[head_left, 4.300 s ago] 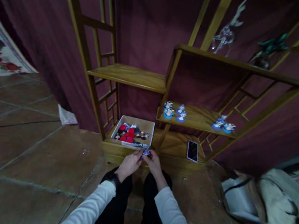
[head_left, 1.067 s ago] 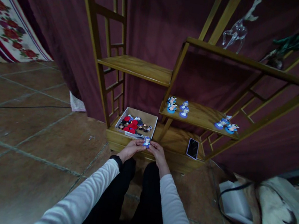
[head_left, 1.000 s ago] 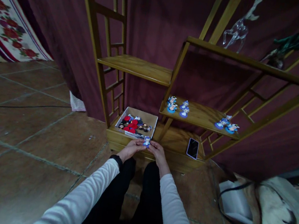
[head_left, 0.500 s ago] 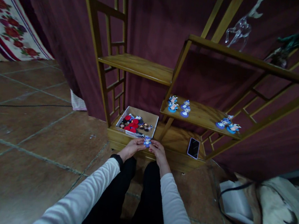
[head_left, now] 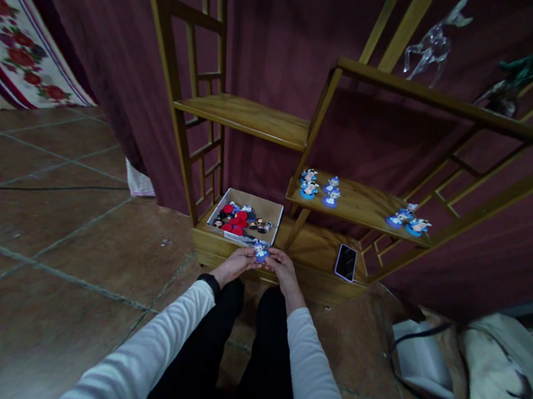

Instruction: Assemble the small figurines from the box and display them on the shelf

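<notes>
A small purple-and-white figurine [head_left: 261, 251] is pinched between both hands, just in front of the box. My left hand [head_left: 237, 264] grips it from the left, with a dark band at the wrist. From the other side, the fingers of my right hand [head_left: 282, 267] close on its edge. Right behind the hands stands the open white box [head_left: 272, 211], holding red round pieces [head_left: 239, 219] and several small dark figures. On the shelf [head_left: 361, 206] to the right, similar purple and blue figurines [head_left: 331, 197] stand upright in groups, with more figurines [head_left: 400, 218] at its right end.
A phone [head_left: 346, 263] lies on the low wooden ledge to the right. Above, a glass deer [head_left: 432, 50] and a green ornament [head_left: 513, 80] stand on the upper shelf. Bags [head_left: 492, 370] rest on the floor at right; a cable [head_left: 35, 187] crosses the tiles at left.
The figurine has turned and tilted slightly to the left between my fingers. Both hands stay in nearly the same place.
</notes>
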A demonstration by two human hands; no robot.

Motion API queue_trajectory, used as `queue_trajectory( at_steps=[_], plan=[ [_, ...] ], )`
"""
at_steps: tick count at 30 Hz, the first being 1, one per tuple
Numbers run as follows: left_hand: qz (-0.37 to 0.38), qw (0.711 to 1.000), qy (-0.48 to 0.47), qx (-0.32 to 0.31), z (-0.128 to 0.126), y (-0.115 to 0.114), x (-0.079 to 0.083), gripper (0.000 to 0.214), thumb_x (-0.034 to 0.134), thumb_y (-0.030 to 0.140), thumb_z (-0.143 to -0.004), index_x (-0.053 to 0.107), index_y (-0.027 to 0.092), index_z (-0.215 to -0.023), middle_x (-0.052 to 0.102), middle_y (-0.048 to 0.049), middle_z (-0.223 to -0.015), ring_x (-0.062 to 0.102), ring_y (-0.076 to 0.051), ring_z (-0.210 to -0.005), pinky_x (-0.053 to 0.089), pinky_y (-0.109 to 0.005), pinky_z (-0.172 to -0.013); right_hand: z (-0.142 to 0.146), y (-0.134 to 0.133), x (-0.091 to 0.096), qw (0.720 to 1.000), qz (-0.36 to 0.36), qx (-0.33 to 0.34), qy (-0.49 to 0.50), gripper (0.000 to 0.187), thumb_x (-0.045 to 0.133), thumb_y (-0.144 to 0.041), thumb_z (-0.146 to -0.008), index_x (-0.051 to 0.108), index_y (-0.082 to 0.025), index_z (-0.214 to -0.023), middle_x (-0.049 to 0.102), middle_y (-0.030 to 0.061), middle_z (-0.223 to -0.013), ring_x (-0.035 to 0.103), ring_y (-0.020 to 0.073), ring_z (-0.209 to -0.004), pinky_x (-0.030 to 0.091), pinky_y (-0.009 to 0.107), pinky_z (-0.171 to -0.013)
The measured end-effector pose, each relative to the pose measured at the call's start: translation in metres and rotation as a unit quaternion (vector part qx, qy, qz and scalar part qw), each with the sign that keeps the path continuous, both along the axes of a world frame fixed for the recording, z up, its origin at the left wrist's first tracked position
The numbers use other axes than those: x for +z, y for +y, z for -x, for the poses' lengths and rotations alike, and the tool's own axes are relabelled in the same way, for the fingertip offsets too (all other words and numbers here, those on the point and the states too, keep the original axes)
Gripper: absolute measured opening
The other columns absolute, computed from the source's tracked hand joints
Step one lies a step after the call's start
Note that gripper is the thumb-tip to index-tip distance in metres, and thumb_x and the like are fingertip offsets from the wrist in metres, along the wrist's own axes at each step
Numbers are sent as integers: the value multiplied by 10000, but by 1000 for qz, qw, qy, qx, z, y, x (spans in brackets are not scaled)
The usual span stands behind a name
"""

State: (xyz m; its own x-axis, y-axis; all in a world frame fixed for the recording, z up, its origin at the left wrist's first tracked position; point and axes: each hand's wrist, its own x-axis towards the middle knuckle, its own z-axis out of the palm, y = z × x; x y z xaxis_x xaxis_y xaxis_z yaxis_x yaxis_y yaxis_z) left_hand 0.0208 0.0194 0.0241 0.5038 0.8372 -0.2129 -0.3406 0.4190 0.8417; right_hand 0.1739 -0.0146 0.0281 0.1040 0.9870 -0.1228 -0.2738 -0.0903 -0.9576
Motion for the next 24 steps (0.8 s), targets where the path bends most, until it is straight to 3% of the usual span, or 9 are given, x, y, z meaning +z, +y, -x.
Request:
queue_trajectory(
  at_steps=[11, 20, 24],
  plan=[
    [19, 999, 7, -40, 1, 0, 6, 257, 697, 146, -703, 667, 83, -950, 700, -138, -899, 661, -180, -801, 506, -294, -794, -1, -2, 6, 1000, 25, -5, 1, 460, 732, -447, -569, 639, -193, -942, 641, -5, -671, 561, 112, -579, 464, 257, -592],
    [15, 999, 7, 52, 1, 0, 3, 310, 752, 105, -621, 660, 109, -918, 700, -87, -866, 648, -137, -733, 493, -275, -789, -4, -1, -2, 1000, 25, 0, 10, 448, 740, -412, -564, 645, -188, -940, 655, 20, -792, 585, 115, -649, 475, 259, -635],
    [3, 999, 13, 51, 3, 0, 5, 413, 762, 116, -606, 642, 122, -1001, 699, -75, -851, 642, -127, -715, 477, -247, -722, -3, -1, -2, 1000, 20, 4, 6, 413, 741, -386, -569, 638, -192, -918, 647, 17, -808, 584, 111, -656, 474, 255, -640]
  ],
)
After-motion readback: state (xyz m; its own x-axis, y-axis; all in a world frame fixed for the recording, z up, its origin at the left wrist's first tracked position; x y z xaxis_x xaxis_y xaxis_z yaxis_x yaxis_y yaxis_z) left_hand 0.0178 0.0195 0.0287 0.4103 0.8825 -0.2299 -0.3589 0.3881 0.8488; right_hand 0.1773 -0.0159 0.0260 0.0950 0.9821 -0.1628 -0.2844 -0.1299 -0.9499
